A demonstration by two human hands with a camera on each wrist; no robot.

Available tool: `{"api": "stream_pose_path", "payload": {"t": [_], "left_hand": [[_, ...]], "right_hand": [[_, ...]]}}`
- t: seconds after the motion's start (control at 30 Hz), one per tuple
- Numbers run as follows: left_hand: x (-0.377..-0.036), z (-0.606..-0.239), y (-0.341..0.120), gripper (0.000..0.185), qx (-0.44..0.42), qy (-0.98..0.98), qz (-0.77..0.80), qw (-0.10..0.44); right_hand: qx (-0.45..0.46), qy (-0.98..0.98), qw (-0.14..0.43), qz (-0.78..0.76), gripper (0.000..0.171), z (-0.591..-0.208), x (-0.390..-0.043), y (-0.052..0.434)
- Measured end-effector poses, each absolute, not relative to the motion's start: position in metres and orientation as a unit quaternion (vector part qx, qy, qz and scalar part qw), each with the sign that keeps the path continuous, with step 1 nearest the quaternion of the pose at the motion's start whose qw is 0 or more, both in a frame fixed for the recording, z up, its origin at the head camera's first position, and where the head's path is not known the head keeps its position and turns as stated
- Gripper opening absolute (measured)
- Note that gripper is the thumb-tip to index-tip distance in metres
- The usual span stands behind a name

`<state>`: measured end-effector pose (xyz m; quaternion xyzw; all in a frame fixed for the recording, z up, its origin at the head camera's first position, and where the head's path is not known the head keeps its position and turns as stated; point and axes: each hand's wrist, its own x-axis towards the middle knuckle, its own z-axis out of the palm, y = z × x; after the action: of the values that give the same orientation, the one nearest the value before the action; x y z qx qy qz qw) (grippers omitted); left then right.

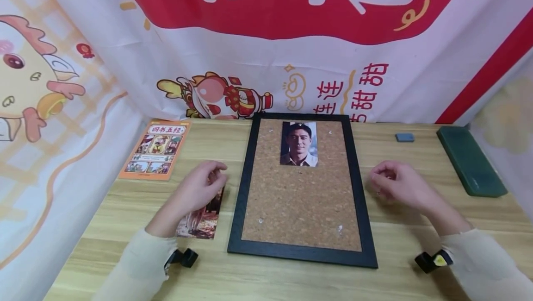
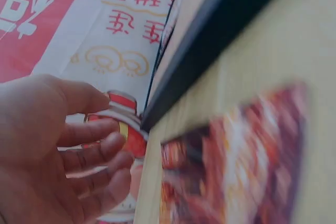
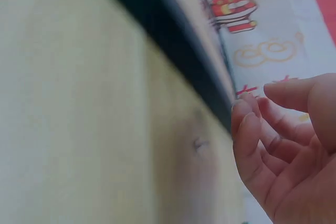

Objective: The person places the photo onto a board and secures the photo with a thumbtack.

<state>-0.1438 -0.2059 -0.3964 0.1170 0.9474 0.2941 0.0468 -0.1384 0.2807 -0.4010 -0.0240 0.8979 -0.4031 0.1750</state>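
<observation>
1. Cork-faced board (image 1: 301,199) in a black frame, seen from the head view flat on the wooden tabletop (image 1: 291,282); portrait photo (image 1: 299,144) lying at the board's top centre, a few clear pins scattered on the cork below it.
2. Left of the board: left hand (image 1: 199,189) hovering over a reddish photo print (image 1: 201,220), fingers loosely curled, grip released, nothing pinched. Right of the board: right hand (image 1: 397,184), fingers curled loosely, grip empty as far as can be told.
3. Further left of the board, an orange booklet (image 1: 156,149) with a Chinese title too small to read surely. Right of the board, a small grey block (image 1: 405,137) and a dark green case (image 1: 470,159). Behind the board, a banner (image 1: 350,92) with red characters, "甜甜" legible.
4. Risk, as a judgement: loose pins easily brushed off or pricking a finger; print likely to slide or crease under a careless pick.
5. Left wrist view: left hand (image 2: 58,150) open, fingers apart, just beside the blurred print (image 2: 236,166); board's frame (image 2: 220,35) above.
6. Right wrist view: right hand (image 3: 286,150) relaxed, holding nothing, near the frame (image 3: 178,51); blur, no readable text.
</observation>
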Motion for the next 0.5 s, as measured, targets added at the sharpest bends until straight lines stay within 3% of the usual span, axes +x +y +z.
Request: {"api": "stream_pose_path", "payload": {"t": [0.13,0.5], "left_hand": [[-0.128,-0.401,-0.223,0.044,0.078,0.972,0.218,0.038],[-0.101,-0.417,-0.25,0.093,0.025,0.997,0.073,0.029]], "right_hand": [[0.001,0.899,0.192,-0.393,0.036,-0.411,-0.129,0.291],[0.034,0.908,0.184,-0.375,0.037,-0.428,-0.121,0.293]]}}
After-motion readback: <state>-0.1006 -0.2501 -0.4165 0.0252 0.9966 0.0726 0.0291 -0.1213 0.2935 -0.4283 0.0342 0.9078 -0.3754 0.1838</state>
